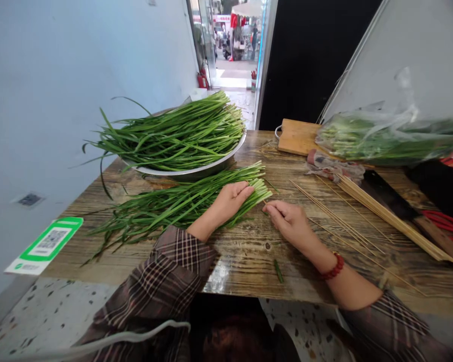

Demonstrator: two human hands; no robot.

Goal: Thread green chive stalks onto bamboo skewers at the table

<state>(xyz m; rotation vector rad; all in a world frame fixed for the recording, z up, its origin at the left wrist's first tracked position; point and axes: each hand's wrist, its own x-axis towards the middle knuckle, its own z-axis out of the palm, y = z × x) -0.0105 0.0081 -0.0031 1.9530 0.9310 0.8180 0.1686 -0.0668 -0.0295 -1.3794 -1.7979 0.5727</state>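
Note:
A bunch of garlic chives (173, 201) lies on the wooden table, its pale cut ends pointing right. My left hand (232, 198) is closed over the stalks close to those ends, thumb on top. Just right of the ends, my right hand (287, 218) is pinched shut. A thin bamboo skewer (265, 202) shows a short bit at its fingertips; most of its length there is hidden by the hand. Several loose skewers (335, 216) are scattered to the right of this hand.
Behind stands a metal basin (211, 168) heaped with chives. At right are a skewer bundle (392, 216), a knife (430, 231), a cutting board (298, 137) and a plastic bag of greens (392, 136). A QR-code card (47, 245) sits at the left edge.

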